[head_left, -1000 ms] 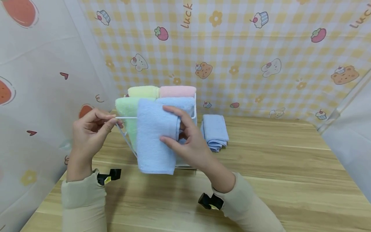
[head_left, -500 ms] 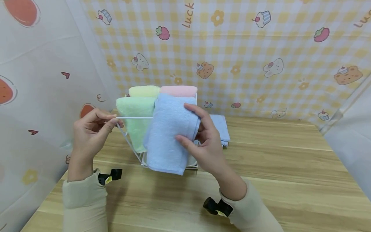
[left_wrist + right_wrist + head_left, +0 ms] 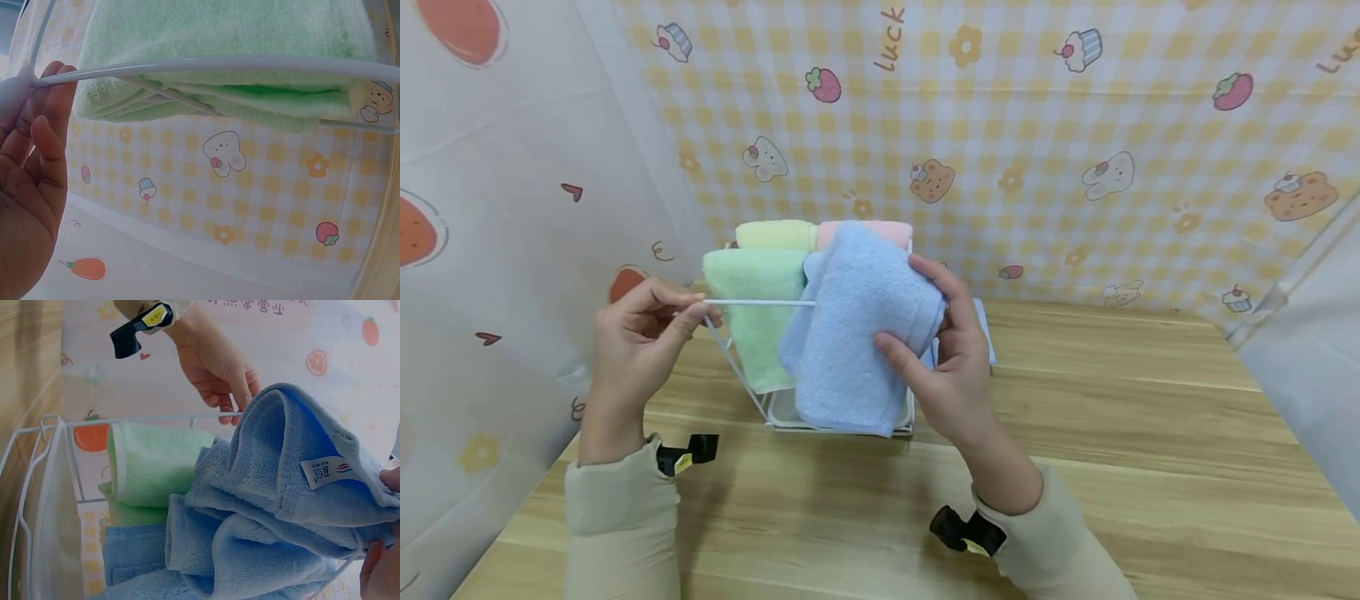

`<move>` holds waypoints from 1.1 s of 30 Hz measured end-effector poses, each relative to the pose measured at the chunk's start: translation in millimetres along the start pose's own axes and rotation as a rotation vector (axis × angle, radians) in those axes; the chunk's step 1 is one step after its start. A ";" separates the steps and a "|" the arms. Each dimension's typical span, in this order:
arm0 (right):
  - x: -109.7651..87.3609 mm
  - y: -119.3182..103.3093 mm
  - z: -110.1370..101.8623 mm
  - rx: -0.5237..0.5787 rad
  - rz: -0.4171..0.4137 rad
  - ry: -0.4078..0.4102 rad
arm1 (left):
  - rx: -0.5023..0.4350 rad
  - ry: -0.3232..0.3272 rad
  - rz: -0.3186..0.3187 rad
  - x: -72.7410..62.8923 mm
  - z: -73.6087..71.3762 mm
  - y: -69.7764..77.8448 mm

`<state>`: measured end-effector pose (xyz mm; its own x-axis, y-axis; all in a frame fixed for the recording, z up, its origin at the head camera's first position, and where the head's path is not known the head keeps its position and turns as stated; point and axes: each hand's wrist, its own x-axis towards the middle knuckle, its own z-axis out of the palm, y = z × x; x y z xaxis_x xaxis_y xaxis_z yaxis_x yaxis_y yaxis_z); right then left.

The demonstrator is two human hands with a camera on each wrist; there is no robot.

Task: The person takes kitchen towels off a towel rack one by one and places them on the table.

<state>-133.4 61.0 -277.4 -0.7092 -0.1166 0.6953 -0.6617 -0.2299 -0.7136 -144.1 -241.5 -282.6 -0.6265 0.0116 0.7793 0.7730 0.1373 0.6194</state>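
Note:
In the head view my left hand (image 3: 638, 358) pinches the front left corner of a white wire rack (image 3: 760, 302) between thumb and fingers. My right hand (image 3: 951, 358) grips the right edge of a folded light blue towel (image 3: 865, 342), thumb on its near face. That towel hangs tilted in front of the rack's right half and covers part of the top wire. Behind it a green towel (image 3: 756, 321) lies in the rack's left half. The right wrist view shows a white label (image 3: 326, 472) on the held towel and more blue towel (image 3: 134, 550) below it.
Rolled yellow (image 3: 775, 235) and pink (image 3: 880, 232) towels sit at the rack's back. A pale tray (image 3: 784, 410) forms the rack's bottom. On the wooden table (image 3: 1120, 450), right of the rack, another blue towel (image 3: 985, 333) shows mostly hidden behind my right hand. A patterned cloth backs the table.
My right hand has carried the blue towel rightward and slightly up, from the rack's middle to its right half, uncovering more green towel. My left hand keeps its pinch on the rack corner.

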 end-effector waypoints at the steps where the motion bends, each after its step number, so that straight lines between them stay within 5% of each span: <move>1: 0.2 0.1 0.1 -0.004 -0.001 0.005 | 0.000 -0.001 0.002 -0.1 -0.1 -0.1; 24: 14.7 12.0 -5.8 -0.001 -0.080 0.081 | -0.031 0.014 0.004 0.1 1.2 0.5; 33: 18.0 13.0 -9.1 -0.016 -0.146 0.195 | -0.033 0.031 -0.013 -2.6 1.4 -0.3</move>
<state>-157.0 64.8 -275.0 -0.6380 0.1061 0.7627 -0.7636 -0.2152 -0.6088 -142.8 -240.1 -284.8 -0.6333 -0.0204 0.7737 0.7682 0.1046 0.6316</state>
